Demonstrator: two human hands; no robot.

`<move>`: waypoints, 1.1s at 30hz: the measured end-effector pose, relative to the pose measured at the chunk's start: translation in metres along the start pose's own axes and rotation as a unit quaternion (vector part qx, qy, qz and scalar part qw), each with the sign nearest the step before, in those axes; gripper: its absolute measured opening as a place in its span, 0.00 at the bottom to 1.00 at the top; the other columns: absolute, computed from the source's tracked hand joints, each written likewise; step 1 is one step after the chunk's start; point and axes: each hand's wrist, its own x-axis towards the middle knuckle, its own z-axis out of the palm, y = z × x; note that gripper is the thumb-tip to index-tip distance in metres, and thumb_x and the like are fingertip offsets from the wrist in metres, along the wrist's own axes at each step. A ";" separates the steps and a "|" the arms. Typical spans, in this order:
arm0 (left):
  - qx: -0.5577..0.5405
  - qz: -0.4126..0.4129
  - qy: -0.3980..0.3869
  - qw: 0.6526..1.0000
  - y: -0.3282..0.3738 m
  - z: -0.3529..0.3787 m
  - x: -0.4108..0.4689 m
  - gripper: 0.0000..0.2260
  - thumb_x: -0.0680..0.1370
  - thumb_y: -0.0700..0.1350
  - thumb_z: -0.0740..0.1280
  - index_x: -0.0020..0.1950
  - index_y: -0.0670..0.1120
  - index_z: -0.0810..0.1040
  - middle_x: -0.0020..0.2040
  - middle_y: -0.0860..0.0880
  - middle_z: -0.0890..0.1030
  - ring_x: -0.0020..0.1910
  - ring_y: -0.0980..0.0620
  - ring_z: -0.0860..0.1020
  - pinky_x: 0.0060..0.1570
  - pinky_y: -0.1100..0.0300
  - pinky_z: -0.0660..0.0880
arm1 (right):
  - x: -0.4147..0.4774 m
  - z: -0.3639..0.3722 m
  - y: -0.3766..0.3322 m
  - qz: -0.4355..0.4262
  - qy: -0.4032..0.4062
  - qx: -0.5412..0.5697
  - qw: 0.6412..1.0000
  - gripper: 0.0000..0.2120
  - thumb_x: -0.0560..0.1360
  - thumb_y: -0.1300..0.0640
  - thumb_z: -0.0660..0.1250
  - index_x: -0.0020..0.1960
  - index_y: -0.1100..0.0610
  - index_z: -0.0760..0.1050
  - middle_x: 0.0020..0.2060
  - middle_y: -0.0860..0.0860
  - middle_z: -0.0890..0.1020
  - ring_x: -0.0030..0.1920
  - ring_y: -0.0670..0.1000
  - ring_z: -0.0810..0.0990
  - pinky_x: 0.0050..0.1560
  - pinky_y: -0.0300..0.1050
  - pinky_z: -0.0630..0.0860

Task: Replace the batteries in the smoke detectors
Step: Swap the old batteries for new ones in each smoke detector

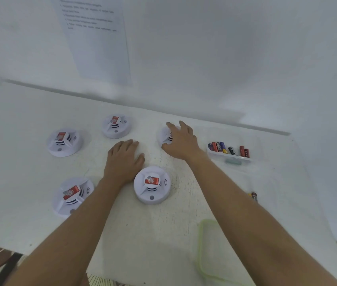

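Note:
Several white round smoke detectors with red labels lie on the white table (163,234). One detector (152,185) sits near the middle front, another (71,196) at front left, one (64,142) at far left and one (116,125) at the back. My right hand (181,141) lies spread over a fifth detector (164,135), fingers on its top and thumb at its near side. My left hand (124,159) rests flat on the table, fingers straight, just left of the middle detector.
A clear tray (230,156) with several batteries stands at the right, past my right hand. A single loose battery (254,196) lies by my right forearm. A clear lid with a green rim (202,254) lies at the front right. A printed sheet (97,38) hangs on the wall.

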 end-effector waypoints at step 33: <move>-0.627 -0.175 -0.088 0.754 0.056 -0.083 -0.047 0.12 0.84 0.45 0.58 0.61 0.44 0.78 0.53 0.41 0.84 0.46 0.43 0.85 0.41 0.52 0.83 | -0.084 -0.013 -0.012 -0.139 -0.011 0.494 0.858 0.35 0.64 0.52 0.81 0.66 0.46 0.68 0.56 0.56 0.82 0.56 0.51 0.82 0.59 0.47 0.79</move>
